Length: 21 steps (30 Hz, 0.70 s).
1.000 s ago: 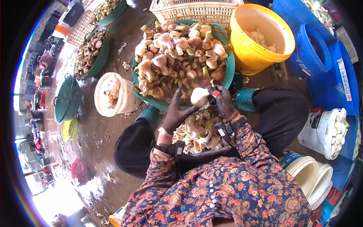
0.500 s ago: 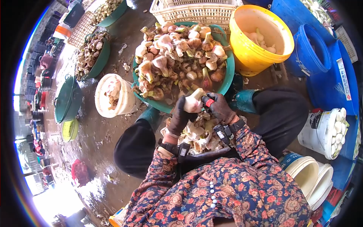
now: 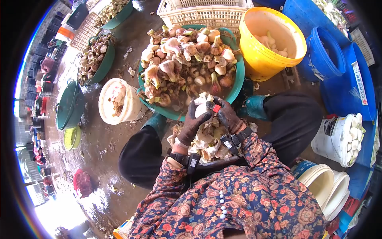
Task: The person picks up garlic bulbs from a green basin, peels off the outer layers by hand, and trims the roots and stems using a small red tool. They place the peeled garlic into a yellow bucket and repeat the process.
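Note:
My left hand [image 3: 192, 126], in a dark soiled glove, is closed round a white garlic bulb [image 3: 200, 110]. At the bulb's right side my right hand [image 3: 228, 116], also gloved and with a red band on one digit, presses its fingers against it. Pale loose skin [image 3: 204, 97] stands up from the far side of the bulb. Below both hands, a heap of garlic peelings [image 3: 211, 144] fills a container in my lap. Just beyond them is a green tub [image 3: 241, 77] with unpeeled garlic bulbs [image 3: 169, 68] in murky water.
A yellow bucket [image 3: 260, 65] with a few peeled bulbs stands right of the tub, a blue bucket [image 3: 338, 59] beyond it. At left is a white bucket [image 3: 133, 113] of peelings. A cream crate [image 3: 203, 16] stands behind. White garlic fills a bucket [image 3: 328, 139] at right.
The bulb has turned in my hands, its stem no longer pointing up to the right. Skin now lifts from its far side. My right hand has shifted slightly left and closer over the bulb.

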{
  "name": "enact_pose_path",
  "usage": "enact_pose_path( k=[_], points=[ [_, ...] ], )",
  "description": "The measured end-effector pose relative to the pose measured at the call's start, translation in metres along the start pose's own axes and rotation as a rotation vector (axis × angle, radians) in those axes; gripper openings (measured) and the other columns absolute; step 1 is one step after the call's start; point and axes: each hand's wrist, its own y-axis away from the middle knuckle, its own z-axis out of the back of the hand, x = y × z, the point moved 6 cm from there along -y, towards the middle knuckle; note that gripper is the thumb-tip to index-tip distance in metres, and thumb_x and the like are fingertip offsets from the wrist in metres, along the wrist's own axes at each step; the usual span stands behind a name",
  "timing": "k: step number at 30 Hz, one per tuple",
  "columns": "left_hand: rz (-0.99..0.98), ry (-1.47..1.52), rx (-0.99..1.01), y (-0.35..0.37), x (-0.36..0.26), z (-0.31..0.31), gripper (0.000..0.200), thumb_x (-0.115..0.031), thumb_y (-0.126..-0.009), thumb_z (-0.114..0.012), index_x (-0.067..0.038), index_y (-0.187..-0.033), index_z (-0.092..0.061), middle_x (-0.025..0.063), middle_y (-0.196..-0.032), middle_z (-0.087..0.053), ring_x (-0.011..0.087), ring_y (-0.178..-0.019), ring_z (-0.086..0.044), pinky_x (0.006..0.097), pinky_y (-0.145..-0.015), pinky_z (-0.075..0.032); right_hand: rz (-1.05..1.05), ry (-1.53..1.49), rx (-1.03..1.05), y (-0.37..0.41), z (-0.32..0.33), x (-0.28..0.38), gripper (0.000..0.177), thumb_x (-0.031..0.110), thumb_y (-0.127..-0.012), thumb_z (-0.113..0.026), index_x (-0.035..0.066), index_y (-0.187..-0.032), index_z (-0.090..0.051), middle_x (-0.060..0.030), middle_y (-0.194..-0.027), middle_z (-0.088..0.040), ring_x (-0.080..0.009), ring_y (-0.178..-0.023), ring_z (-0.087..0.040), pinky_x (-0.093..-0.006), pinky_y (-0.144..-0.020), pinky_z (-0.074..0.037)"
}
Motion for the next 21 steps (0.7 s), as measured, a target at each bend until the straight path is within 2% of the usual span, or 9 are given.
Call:
enact_pose_path(
  k=[1, 3, 5, 9, 13, 14, 15, 17, 21],
  points=[
    [-0.059, -0.191, 0.009, 0.0, -0.005, -0.001, 0.049, -0.024, -0.086, -0.053, -0.002, -0.128, -0.041, 0.008, -0.118, -0.052, 0.0193, -0.102, -0.055, 0.0321, -0.084, -0.045, -0.142, -0.101, 0.009, -0.002, -0.002, -0.007, 0.031, 0.013, -0.087, -0.058, 0.0, -0.115, -0.054, -0.0032, -0.107, -0.058, -0.01, -0.096, -0.053, -0.0247, -0.087, -0.043],
    [0.095, 0.234, -0.071, -0.005, 0.017, 0.013, 0.042, -0.021, -0.086, -0.055, 0.0, -0.122, -0.048, 0.007, -0.113, -0.055, 0.0167, -0.098, -0.055, 0.0287, -0.086, -0.043, -0.143, -0.143, 0.052, -0.002, -0.003, -0.003, 0.032, 0.01, -0.085, -0.059, 0.0, -0.115, -0.054, -0.0025, -0.108, -0.058, -0.0103, -0.097, -0.053, -0.0247, -0.087, -0.042],
    [0.07, -0.093, 0.034, -0.007, 0.012, 0.019, 0.039, -0.022, -0.084, -0.061, 0.002, -0.115, -0.055, 0.0041, -0.107, -0.059, 0.0119, -0.097, -0.053, 0.0267, -0.087, -0.041, -0.13, -0.126, 0.13, -0.001, -0.005, 0.0, 0.032, 0.008, -0.084, -0.06, 0.0, -0.114, -0.055, -0.003, -0.107, -0.059, -0.0114, -0.097, -0.053, -0.0256, -0.087, -0.042],
    [0.14, -0.007, -0.075, -0.001, 0.004, 0.032, 0.04, -0.024, -0.083, -0.065, 0.002, -0.113, -0.057, 0.0023, -0.102, -0.062, 0.0089, -0.092, -0.055, 0.0248, -0.084, -0.043, -0.147, -0.242, 0.021, -0.01, 0.026, -0.029, 0.027, 0.011, -0.087, -0.055, -0.002, -0.111, -0.057, -0.0061, -0.105, -0.06, -0.0147, -0.095, -0.056, -0.0281, -0.087, -0.044],
    [0.257, -0.36, 0.41, 0.043, -0.002, 0.009, 0.041, -0.03, -0.079, -0.069, -0.001, -0.106, -0.061, 0.0058, -0.096, -0.066, 0.0121, -0.086, -0.06, 0.0288, -0.078, -0.046, 0.086, 0.129, -0.032, -0.011, 0.053, -0.017, 0.024, 0.013, -0.091, -0.049, 0.0, -0.109, -0.058, -0.009, -0.104, -0.061, -0.0155, -0.094, -0.058, -0.0281, -0.083, -0.047],
    [0.273, -0.626, 0.549, 0.052, -0.006, 0.001, 0.04, -0.03, -0.077, -0.07, -0.001, -0.104, -0.062, 0.0083, -0.094, -0.066, 0.0147, -0.084, -0.061, 0.0297, -0.075, -0.047, 0.287, 0.736, -0.018, -0.004, 0.05, -0.001, 0.029, 0.022, -0.092, -0.048, 0.003, -0.112, -0.057, -0.0106, -0.105, -0.062, -0.0189, -0.096, -0.059, -0.0316, -0.083, -0.048],
    [0.285, -0.894, 0.684, 0.06, -0.006, -0.005, 0.039, -0.029, -0.076, -0.071, -0.002, -0.103, -0.063, 0.0108, -0.091, -0.067, 0.0173, -0.081, -0.063, 0.0306, -0.072, -0.048, 0.286, 0.737, -0.015, -0.005, 0.049, -0.002, 0.029, 0.022, -0.092, -0.048, 0.003, -0.112, -0.057, -0.0106, -0.105, -0.062, -0.0189, -0.096, -0.059, -0.0316, -0.083, -0.048],
    [0.278, -0.852, 0.777, 0.07, 0.015, 0.0, 0.036, -0.029, -0.075, -0.072, 0.001, -0.093, -0.063, 0.0153, -0.084, -0.065, 0.0233, -0.079, -0.064, 0.032, -0.07, -0.048, -0.183, -0.438, -0.093, -0.009, 0.049, -0.033, 0.034, 0.031, -0.091, -0.048, 0.006, -0.113, -0.056, -0.0107, -0.106, -0.062, -0.0228, -0.097, -0.06, -0.0369, -0.083, -0.051],
    [0.236, -0.882, 0.286, 0.032, -0.008, 0.019, 0.045, -0.033, -0.073, -0.075, 0.003, -0.096, -0.062, 0.0141, -0.084, -0.066, 0.019, -0.078, -0.063, 0.0299, -0.071, -0.049, -0.353, -0.799, 0.008, -0.005, 0.034, -0.038, 0.035, 0.032, -0.092, -0.042, 0.007, -0.112, -0.055, -0.0128, -0.11, -0.06, -0.0256, -0.1, -0.059, -0.0415, -0.085, -0.05]
  ],
)
